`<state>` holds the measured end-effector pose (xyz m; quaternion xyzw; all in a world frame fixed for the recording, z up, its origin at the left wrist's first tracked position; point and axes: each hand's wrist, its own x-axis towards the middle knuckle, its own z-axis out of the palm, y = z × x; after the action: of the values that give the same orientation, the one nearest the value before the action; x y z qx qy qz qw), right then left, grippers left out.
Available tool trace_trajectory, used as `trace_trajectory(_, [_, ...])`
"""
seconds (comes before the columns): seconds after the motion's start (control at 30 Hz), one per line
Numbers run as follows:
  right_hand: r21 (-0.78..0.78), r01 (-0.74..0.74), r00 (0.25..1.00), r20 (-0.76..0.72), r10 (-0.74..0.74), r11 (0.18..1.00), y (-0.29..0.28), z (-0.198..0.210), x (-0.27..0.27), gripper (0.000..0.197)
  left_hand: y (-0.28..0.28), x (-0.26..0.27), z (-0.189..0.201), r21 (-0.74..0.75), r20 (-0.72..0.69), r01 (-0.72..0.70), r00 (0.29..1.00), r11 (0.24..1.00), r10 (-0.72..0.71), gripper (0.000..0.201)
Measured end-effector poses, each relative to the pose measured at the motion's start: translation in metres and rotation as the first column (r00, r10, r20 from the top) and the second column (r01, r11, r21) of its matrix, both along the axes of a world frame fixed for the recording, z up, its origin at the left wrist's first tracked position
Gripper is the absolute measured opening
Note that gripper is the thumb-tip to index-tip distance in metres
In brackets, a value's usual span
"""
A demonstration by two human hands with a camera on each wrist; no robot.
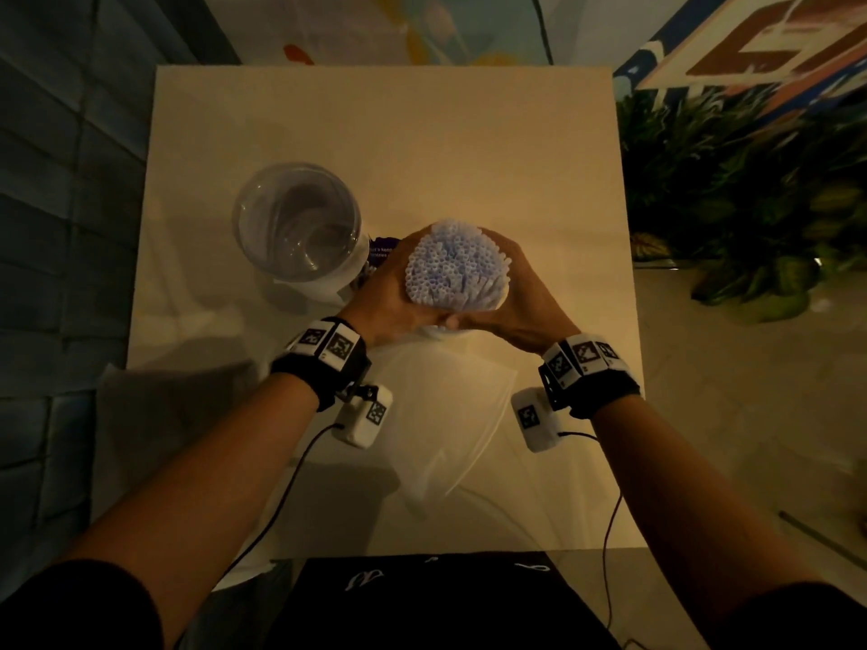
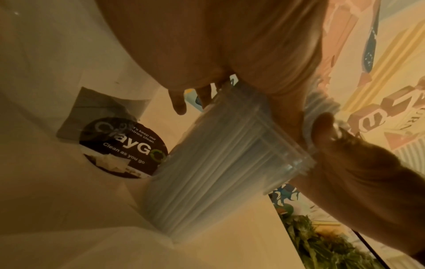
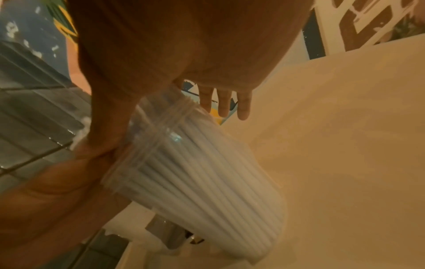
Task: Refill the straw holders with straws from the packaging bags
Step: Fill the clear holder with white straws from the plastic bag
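Note:
A thick bundle of white straws (image 1: pixel 457 265) stands upright in a clear plastic holder (image 2: pixel 230 163) near the middle of the table. My left hand (image 1: pixel 389 293) and right hand (image 1: pixel 530 302) cup the bundle from both sides just above the holder's rim, fingers curved round the far side and thumbs meeting at the front. In the right wrist view the straws fill the holder (image 3: pixel 207 172) to its base. A second clear holder (image 1: pixel 300 222) stands empty to the left. An empty clear packaging bag (image 1: pixel 450 415) lies flat in front of my wrists.
The pale table (image 1: pixel 375 133) has open surface behind the holders. A dark round sticker (image 2: pixel 124 145) lies between the two holders. Another pale bag or sheet (image 1: pixel 164 415) hangs over the front left edge. Potted plants (image 1: pixel 750 204) stand right of the table.

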<state>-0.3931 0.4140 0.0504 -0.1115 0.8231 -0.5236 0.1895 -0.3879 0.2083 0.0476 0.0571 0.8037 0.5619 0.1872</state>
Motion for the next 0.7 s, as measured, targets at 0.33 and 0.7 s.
trace_trajectory(0.33, [-0.031,0.068,0.998,-0.016,-0.069,0.997,-0.001,0.008,-0.001,0.091,-0.003,-0.005,0.000,0.045,-0.016,0.004,1.000,0.999,-0.003,0.104])
trace_trajectory(0.7, [-0.056,0.066,0.997,0.040,-0.064,0.996,0.005,0.015,0.007,0.108,-0.012,0.008,0.008,-0.001,0.094,-0.037,0.995,0.999,0.037,0.117])
